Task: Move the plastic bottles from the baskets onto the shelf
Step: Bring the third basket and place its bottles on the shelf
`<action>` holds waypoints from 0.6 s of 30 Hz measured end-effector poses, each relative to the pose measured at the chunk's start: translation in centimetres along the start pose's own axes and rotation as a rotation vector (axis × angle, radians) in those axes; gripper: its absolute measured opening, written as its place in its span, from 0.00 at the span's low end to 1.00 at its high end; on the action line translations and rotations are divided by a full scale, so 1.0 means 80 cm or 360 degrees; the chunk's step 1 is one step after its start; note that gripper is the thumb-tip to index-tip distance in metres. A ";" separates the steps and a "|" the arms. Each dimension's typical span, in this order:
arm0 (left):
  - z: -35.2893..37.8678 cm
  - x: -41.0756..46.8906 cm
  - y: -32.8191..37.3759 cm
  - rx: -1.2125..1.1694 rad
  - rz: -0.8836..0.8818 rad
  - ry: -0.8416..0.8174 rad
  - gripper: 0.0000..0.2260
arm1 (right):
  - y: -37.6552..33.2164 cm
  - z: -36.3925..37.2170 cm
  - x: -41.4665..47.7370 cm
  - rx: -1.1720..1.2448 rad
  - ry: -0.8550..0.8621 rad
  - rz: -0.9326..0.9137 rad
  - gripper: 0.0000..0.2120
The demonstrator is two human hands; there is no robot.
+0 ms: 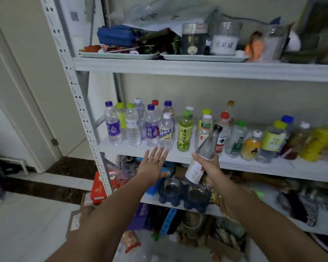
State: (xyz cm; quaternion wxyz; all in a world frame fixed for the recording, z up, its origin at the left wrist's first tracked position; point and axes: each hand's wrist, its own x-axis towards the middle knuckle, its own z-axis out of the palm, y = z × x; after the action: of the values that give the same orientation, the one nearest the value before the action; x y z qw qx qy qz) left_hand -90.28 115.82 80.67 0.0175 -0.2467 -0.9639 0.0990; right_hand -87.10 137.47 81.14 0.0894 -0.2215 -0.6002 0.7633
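White metal shelf (121, 148), middle tier: capped bottles (151, 127) upright in loose rows from the left end to the right. Upper tier: two trays (203, 57), jars (194, 38), mixed clutter. Lower tier: blue bowl stand (178, 197). My right hand (206, 165): fingers wrapped round the labelled body of a clear bottle (206, 142), black cap, tilted neck-first toward the shelf, held at the middle tier's front edge. My left hand (153, 165): flat, fingers spread, holding nothing, at the same edge.
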 end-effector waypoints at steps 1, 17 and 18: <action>-0.001 0.008 -0.001 -0.0002 0.0022 0.0011 0.36 | -0.001 -0.002 0.003 0.0017 0.0007 -0.0003 0.33; 0.010 0.078 -0.028 -0.0050 0.0254 0.0115 0.35 | 0.000 0.000 0.034 -0.0114 0.0106 -0.0039 0.29; 0.013 0.081 -0.028 -0.0048 0.0262 0.0115 0.36 | -0.001 0.002 0.035 -0.0157 0.0122 -0.0058 0.31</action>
State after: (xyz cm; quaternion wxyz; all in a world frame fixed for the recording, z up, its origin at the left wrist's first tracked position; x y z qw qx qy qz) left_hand -97.11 116.79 80.02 0.0403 -0.3286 -0.9405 0.0766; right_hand -89.67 138.48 80.60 0.1152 -0.2438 -0.6372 0.7220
